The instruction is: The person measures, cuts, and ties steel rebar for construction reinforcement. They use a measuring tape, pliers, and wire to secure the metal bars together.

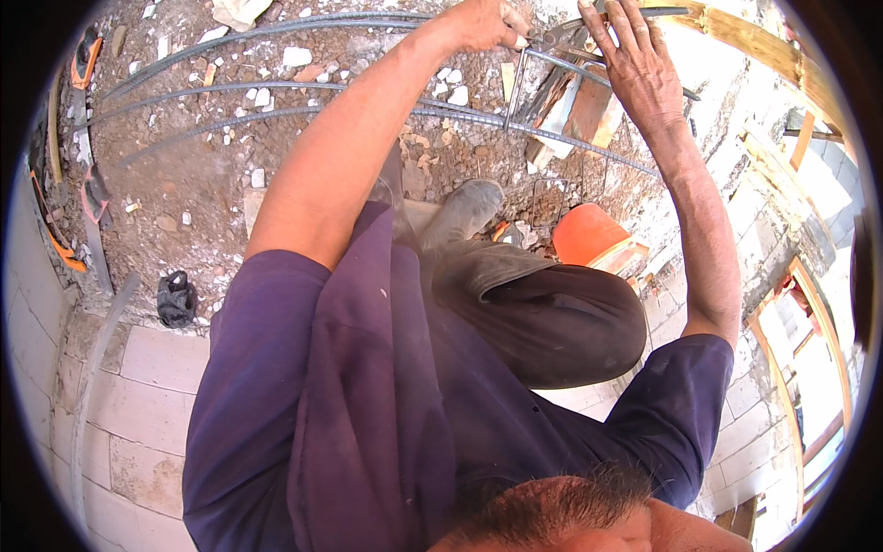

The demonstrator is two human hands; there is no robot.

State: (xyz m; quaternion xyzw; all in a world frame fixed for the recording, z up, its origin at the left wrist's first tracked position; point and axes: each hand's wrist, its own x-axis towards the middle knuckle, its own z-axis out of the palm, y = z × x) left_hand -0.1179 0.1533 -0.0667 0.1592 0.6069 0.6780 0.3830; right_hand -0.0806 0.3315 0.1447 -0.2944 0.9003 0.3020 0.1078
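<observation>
My left hand [483,25] is at the top middle, its fingers curled in beside the end of a steel rebar rod [561,63]. What it pinches is hidden. My right hand [636,60] is stretched out to its right, with the fingers long and apart over a dark metal piece [664,12] that I cannot make out. A thin bent steel stirrup [517,87] hangs between the hands and reaches a lower ribbed rebar [543,134]. More long, curving rebar [303,26] runs off to the left under my left forearm.
An orange bucket [589,235] lies near my knee, beside my dusty boot [474,204]. Wood scraps [589,110] lie below my right hand, and a timber plank [763,41] crosses the upper right. Orange-handled saws [87,60] and a black bag [176,299] are at left, among rubble.
</observation>
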